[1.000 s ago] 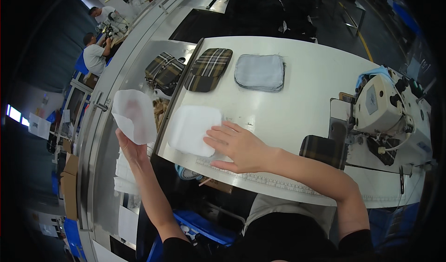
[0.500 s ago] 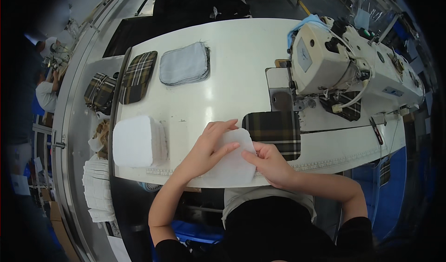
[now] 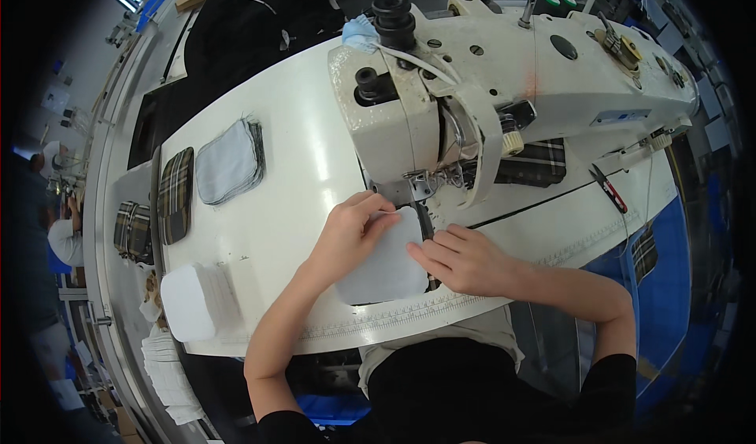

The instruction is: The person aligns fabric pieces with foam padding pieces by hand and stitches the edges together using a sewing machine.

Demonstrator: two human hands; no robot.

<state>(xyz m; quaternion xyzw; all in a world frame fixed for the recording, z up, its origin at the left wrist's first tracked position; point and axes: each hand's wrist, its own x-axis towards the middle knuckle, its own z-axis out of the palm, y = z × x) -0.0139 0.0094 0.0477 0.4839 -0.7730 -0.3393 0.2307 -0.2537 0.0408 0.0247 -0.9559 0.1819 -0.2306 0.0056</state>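
A white rounded-square sheet (image 3: 372, 267) lies over a dark piece at the sewing machine (image 3: 402, 113), just in front of its presser foot (image 3: 419, 185). My left hand (image 3: 344, 239) pinches the sheet's upper edge with thumb and fingers. My right hand (image 3: 465, 259) has its fingers curled on the sheet's right edge, gripping it beside the dark edge underneath. A stack of light grey pieces (image 3: 228, 156), folded plaid pieces (image 3: 175, 196) and a white stack (image 3: 187, 302) stand on the left part of the table (image 3: 299, 105).
Red-and-black snips (image 3: 610, 188) lie at the table's right. More plaid cloth (image 3: 535, 160) sits behind the needle area. A side shelf holds plaid bundles (image 3: 132, 230) and white padding (image 3: 167, 373). A blue bin (image 3: 661, 286) is below right; a co-worker (image 3: 63, 239) appears at far left.
Both hands have brought the white sheet from the left to the machine, onto the dark piece. The view has shifted toward the machine; the right hand's fingers have gone from spread to curled.
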